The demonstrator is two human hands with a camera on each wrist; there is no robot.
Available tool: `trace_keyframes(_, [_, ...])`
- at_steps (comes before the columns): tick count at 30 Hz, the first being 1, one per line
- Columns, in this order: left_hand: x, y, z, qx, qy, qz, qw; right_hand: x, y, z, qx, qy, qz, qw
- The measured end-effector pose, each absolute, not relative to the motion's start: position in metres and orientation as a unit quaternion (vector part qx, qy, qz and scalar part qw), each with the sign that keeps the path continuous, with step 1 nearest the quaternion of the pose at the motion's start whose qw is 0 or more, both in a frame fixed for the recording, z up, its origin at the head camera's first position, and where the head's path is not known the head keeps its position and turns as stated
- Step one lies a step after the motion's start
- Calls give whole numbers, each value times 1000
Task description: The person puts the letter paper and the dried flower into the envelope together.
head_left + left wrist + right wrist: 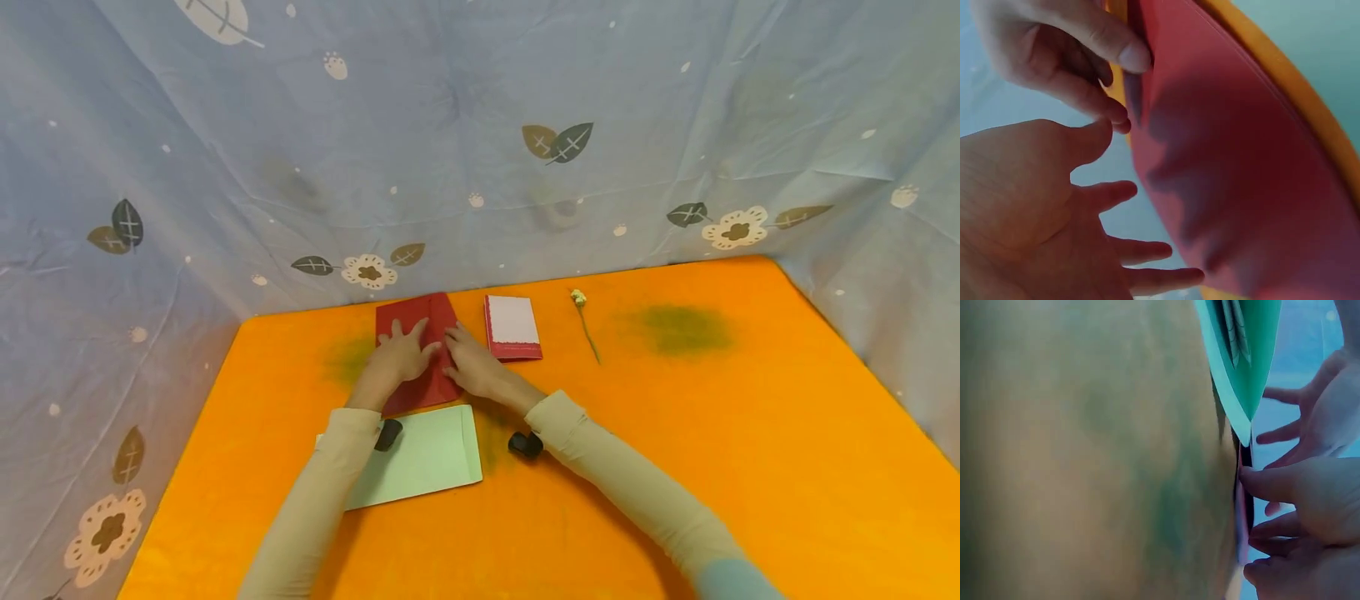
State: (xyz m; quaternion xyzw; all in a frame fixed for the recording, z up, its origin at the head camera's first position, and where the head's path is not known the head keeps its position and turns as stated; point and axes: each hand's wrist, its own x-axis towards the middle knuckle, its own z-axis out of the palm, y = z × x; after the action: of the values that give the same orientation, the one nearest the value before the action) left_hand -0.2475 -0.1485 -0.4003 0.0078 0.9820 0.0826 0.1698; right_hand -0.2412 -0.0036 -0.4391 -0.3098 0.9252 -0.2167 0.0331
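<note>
A red envelope (410,400) lies at the back left of the orange table. My left hand (402,354) is over it with fingers spread and fairly straight; the left wrist view shows the palm and fingers (1035,212) close by the red paper. At the envelope's right side is my right hand (476,362). Its thumb rests on the paper by the flap edge, and its bent fingers touch along that edge, apart from the thumb. In front lies a mint-green envelope (420,458), whose open end shows thin greyish slips (1235,331) inside.
A red card with a white panel (513,321) lies right of the red envelope. Farther right is a small pale flower (578,298) on a thin stem. Patterned blue-grey cloth (465,167) hangs behind the table (675,433) and at both sides.
</note>
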Motion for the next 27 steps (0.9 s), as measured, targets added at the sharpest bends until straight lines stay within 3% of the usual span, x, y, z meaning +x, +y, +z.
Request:
trace_keyframes(10, [-255,-149,-409,-21,982,71,174,-248,-10,-445,-315,928,-191,61])
trace_keyframes(27, [-256,-158,-407,61,981,103,155,-241,-3,-444,-331,903,-260,86])
